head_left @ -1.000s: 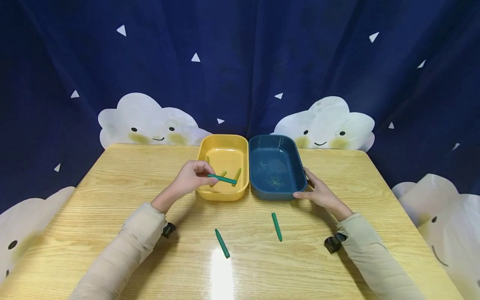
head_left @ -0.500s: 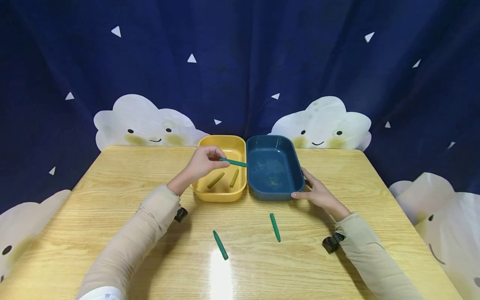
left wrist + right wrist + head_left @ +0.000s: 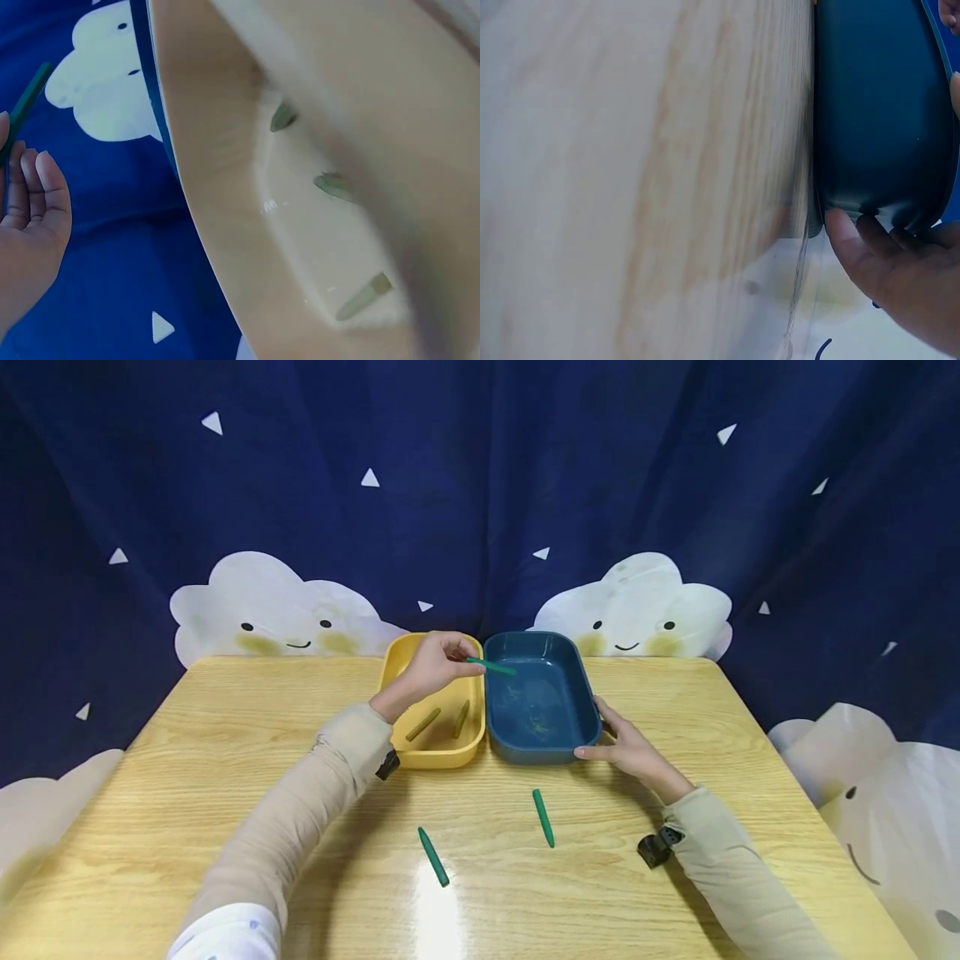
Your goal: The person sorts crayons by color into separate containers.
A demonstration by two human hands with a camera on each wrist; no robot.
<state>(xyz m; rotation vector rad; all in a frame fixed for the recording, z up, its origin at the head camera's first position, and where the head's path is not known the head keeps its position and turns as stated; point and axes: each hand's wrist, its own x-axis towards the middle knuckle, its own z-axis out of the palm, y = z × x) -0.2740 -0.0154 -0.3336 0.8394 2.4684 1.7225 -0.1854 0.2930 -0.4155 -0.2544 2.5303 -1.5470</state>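
My left hand (image 3: 442,662) pinches a green crayon (image 3: 501,667) between thumb and fingers. The hand is over the far right part of the yellow container (image 3: 442,759), and the crayon reaches across the shared edge over the blue container (image 3: 540,693). In the left wrist view, the same green crayon (image 3: 28,101) sticks up from the fingers. Several dull yellow crayons lie in the yellow container, one of them (image 3: 423,724) near its front. My right hand (image 3: 630,747) holds the blue container's near right corner, thumb at the front and fingers along the side wall (image 3: 885,172).
On the wooden table (image 3: 300,693) in front of the containers lie two more green crayons, one left (image 3: 433,857) and one right (image 3: 543,818). The containers stand side by side near the table's back edge. A dark blue curtain (image 3: 420,527) with clouds hangs behind.
My left hand has carried the green crayon right and away from me, from over the yellow container to the blue one. The right hand has stayed at the blue container's corner.
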